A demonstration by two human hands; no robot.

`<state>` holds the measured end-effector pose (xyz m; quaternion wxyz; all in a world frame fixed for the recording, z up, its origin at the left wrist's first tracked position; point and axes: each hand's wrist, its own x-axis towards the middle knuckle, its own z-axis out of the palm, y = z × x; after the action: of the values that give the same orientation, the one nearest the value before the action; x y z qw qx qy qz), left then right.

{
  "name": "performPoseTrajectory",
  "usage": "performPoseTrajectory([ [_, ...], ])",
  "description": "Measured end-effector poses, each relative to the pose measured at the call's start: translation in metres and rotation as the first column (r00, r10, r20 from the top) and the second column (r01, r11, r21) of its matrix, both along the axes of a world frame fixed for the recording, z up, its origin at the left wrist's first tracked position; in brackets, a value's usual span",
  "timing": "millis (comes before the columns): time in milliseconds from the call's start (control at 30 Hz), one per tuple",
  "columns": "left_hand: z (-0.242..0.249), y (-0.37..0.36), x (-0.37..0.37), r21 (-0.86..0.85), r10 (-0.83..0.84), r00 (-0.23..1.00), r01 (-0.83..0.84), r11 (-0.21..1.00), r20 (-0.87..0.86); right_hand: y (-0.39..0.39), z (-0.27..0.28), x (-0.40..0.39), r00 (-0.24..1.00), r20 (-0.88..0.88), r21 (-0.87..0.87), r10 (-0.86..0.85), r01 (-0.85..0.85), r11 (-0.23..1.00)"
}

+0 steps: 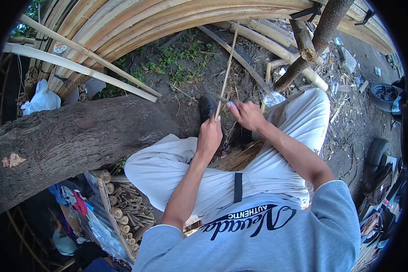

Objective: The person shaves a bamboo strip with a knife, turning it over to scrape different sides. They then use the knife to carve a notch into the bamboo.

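Observation:
My left hand (209,137) is closed around the lower end of a long, thin bamboo strip (227,78). From there the strip slants up and away, its far end reaching the piled bamboo. In my right hand (250,115), fingers wrapped, is a knife (216,95) with a bit of blue showing at its handle. Its dark blade points left and crosses the strip just above my left hand. Both hands are in front of my knees, over the dark shoes (207,108) on the ground.
A thick tree trunk (72,145) lies at the left. Long bamboo slats (167,27) are stacked across the top, beside a leaning wooden post (315,43). Cut bamboo pieces (129,206) fill a rack at lower left, near another person (63,242). Wheels (380,152) and litter are at the right.

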<state>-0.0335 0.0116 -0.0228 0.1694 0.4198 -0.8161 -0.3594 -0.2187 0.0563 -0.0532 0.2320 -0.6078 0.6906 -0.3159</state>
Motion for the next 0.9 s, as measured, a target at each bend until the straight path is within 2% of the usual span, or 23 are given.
performPoseTrajectory([
  [67, -0.004, -0.002, 0.001, 0.005, -0.004, 0.999, 0.004, 1.0, -0.044, 0.01, 0.001, 0.013, 0.977, 0.011, -0.092, 0.213, -0.211, 0.973],
  [100, -0.008, -0.004, 0.003, -0.039, -0.018, 0.998, 0.016, 0.999, -0.052, 0.012, 0.004, 0.016, 0.971, 0.011, -0.022, 0.24, -0.239, 0.971],
  [200, -0.009, 0.003, 0.006, -0.058, 0.011, 1.0, -0.013, 0.998, -0.028, -0.008, -0.012, 0.0, 0.994, -0.006, 0.094, -0.11, 0.11, 0.989],
  [300, 0.003, 0.005, -0.003, -0.047, 0.041, 0.999, -0.042, 0.998, -0.029, -0.002, -0.002, 0.002, 0.997, 0.04, 0.067, -0.065, 0.063, 0.996],
  [367, -0.004, 0.004, 0.0, -0.072, -0.008, 1.0, 0.006, 0.997, -0.029, 0.013, 0.0, 0.017, 0.977, 0.042, -0.051, 0.209, -0.207, 0.977],
  [400, -0.008, 0.002, 0.001, -0.073, -0.005, 1.0, 0.003, 0.997, -0.028, 0.015, 0.005, 0.021, 0.958, 0.087, 0.017, 0.273, -0.275, 0.961],
  [433, -0.012, 0.001, 0.003, -0.043, -0.007, 1.0, 0.006, 0.999, -0.026, 0.012, 0.004, 0.02, 0.956, 0.093, 0.017, 0.279, -0.281, 0.959],
  [500, -0.011, 0.005, 0.007, -0.006, -0.007, 1.0, 0.007, 1.0, -0.013, 0.001, -0.002, 0.014, 0.987, 0.161, 0.096, 0.013, -0.029, 0.995],
  [533, -0.004, 0.006, 0.002, 0.008, 0.024, 0.999, -0.024, 1.0, -0.03, -0.005, -0.009, 0.008, 0.992, 0.121, 0.064, -0.031, 0.023, 0.998],
  [633, -0.007, 0.006, -0.005, -0.003, 0.058, 0.993, -0.059, 0.998, -0.099, 0.006, 0.002, 0.017, 0.997, 0.072, -0.007, 0.038, -0.038, 0.999],
  [667, -0.01, 0.006, -0.003, -0.025, 0.069, 0.988, -0.073, 0.997, -0.135, 0.01, -0.005, 0.019, 0.985, 0.005, -0.035, 0.17, -0.17, 0.985],
  [700, -0.007, 0.006, -0.005, -0.027, 0.07, 0.989, -0.074, 0.997, -0.132, 0.009, -0.004, 0.017, 0.985, 0.007, -0.037, 0.171, -0.171, 0.985],
  [767, -0.002, 0.01, -0.006, 0.047, 0.175, 0.978, -0.171, 0.984, -0.111, 0.005, -0.004, 0.014, 0.994, -0.044, 0.004, 0.102, -0.102, 0.995],
  [800, -0.002, 0.008, -0.005, 0.049, 0.178, 0.979, -0.174, 0.983, -0.097, -0.003, -0.005, 0.011, 0.997, -0.051, 0.049, -0.056, 0.058, 0.997],
  [833, -0.002, 0.009, -0.002, 0.052, 0.18, 0.979, -0.176, 0.983, -0.097, -0.004, -0.005, 0.007, 0.994, -0.086, 0.037, -0.062, 0.065, 0.997],
  [900, -0.005, 0.006, -0.003, 0.057, 0.158, 0.981, -0.153, 0.987, -0.108, 0.005, 0.003, 0.011, 0.993, -0.028, -0.002, 0.115, -0.115, 0.993],
])
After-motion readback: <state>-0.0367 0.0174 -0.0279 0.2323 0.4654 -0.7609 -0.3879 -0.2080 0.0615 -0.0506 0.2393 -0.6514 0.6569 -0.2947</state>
